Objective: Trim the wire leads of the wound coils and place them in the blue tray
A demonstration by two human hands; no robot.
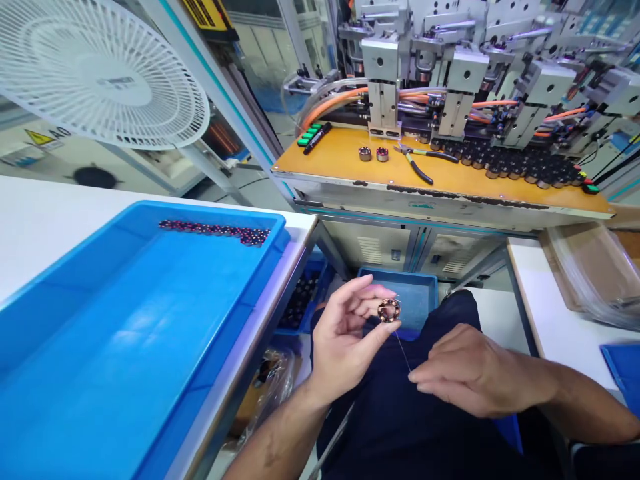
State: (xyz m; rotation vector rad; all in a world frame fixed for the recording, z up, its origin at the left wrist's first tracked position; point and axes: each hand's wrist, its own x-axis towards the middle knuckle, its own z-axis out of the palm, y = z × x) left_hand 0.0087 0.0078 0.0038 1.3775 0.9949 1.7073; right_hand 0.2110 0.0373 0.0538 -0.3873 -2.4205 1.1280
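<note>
My left hand point(350, 327) grips a small copper-wound stator ring point(389, 311) between thumb and fingers, its round opening turned toward me. From the lower side of the ring a thin wire point(403, 350) runs down to my right hand point(465, 373). There the thumb and forefinger are pinched on the wire's end. Both hands are held above my lap, and the wire looks straight between them.
At left stands a blue tray point(150, 333) with a row of stators point(215, 229) along its far side. Ahead, an orange bench point(330, 160) holds two stators point(373, 154), cutters point(417, 163), a marker point(317, 138) and many black parts point(520, 163) below a machine. A fan point(110, 80) stands far left.
</note>
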